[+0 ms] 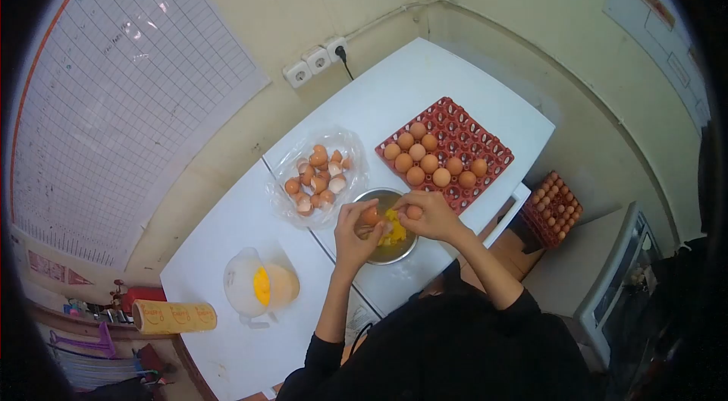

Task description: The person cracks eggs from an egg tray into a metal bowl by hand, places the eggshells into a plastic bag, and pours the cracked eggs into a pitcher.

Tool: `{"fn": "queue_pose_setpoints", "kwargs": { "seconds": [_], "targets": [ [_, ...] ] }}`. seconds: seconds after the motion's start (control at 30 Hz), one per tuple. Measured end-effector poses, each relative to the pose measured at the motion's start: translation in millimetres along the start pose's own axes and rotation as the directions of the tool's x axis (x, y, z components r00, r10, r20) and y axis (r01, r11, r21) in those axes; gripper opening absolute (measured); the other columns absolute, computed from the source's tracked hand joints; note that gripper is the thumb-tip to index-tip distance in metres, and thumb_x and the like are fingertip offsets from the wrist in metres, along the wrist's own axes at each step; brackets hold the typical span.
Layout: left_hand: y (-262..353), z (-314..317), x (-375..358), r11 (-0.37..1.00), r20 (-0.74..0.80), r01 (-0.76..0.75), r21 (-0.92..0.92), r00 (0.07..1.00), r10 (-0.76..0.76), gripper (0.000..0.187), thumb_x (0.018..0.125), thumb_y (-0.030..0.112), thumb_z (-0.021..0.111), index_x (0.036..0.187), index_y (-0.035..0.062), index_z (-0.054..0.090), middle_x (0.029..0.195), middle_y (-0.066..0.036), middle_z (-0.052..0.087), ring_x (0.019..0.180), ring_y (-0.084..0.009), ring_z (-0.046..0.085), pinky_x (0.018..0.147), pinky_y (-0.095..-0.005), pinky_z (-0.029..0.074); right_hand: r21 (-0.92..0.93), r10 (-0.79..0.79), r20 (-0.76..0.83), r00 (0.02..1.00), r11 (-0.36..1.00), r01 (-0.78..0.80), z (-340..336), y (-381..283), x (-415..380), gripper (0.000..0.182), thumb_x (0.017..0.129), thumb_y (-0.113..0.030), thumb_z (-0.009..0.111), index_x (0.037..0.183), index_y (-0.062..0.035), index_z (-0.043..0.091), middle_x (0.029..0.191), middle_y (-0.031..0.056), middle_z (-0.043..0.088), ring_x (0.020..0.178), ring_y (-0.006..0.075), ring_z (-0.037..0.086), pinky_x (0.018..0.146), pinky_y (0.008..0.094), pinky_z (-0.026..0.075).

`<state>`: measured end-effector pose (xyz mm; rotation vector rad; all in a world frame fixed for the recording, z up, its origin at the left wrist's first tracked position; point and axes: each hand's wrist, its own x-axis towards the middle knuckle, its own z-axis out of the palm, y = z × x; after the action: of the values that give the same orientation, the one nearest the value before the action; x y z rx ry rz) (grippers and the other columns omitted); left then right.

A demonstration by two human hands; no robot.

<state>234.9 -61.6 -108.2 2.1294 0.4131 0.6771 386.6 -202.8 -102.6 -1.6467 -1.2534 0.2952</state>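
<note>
Both my hands are over a metal bowl (406, 253) near the front edge of the white table. Yellow yolks (393, 230) and clear egg white lie in the bowl. Between the fingers of my left hand (353, 240) is a brown eggshell (370, 216), held over the left side of the rim. My right hand (436, 217) grips another rounded brown eggshell (414, 212) at the opposite side. Just beyond my left hand, a clear plastic bag (283, 208) holds several broken shells (318, 181).
A red egg tray (485, 145) with several whole eggs sits at the back right. Left of me stand a clear measuring jug (241, 280) with yellow contents and a yellow roll (174, 317). Below right are another egg tray (556, 211) and a grey-white appliance (580, 276).
</note>
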Motion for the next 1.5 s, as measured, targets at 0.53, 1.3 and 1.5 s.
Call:
{"fn": "queue_pose_setpoints", "kwargs": {
  "seconds": [0.53,1.3,1.5],
  "targets": [
    [15.3,-35.5,40.5,0.991,-0.083,-0.023,-0.133,0.996,0.012,0.042,0.074,0.001,0.073,0.115,0.0064,0.061,0.11,-0.008,0.055,0.097,-0.0168,0.06,0.074,-0.0251,0.056,0.049,0.23,0.033,0.973,0.972,-0.231,-20.2,3.8,-38.6,0.02,0.076,-0.015,0.069,0.091,-0.0013,0.069,0.08,0.0146,0.069,0.078,0.027,0.069,0.074,0.0345,0.053],
    [22.4,109.3,103.7,0.766,0.499,-0.578,0.282,0.77,0.397,0.037,0.067,0.001,0.067,0.103,0.0081,0.063,0.107,-0.01,0.056,0.099,-0.0317,0.053,0.087,-0.0439,0.041,0.159,0.557,-0.193,0.808,0.83,-0.534,-63.4,16.8,-143.1,0.029,0.081,-0.032,0.072,0.088,-0.0044,0.069,0.073,0.0123,0.066,0.069,0.017,0.062,0.066,0.0321,0.049],
    [-1.5,130.6,117.1,0.532,0.644,-0.81,0.246,0.547,0.535,0.046,0.063,0.0,0.067,0.108,0.0072,0.057,0.109,-0.009,0.056,0.1,-0.0289,0.053,0.086,-0.0408,0.04,0.219,0.642,-0.195,0.742,0.766,-0.605,-63.8,35.7,-175.1,0.024,0.081,-0.028,0.072,0.09,-0.0058,0.071,0.082,0.0085,0.069,0.08,0.017,0.065,0.077,0.0308,0.05]
  ]
}}
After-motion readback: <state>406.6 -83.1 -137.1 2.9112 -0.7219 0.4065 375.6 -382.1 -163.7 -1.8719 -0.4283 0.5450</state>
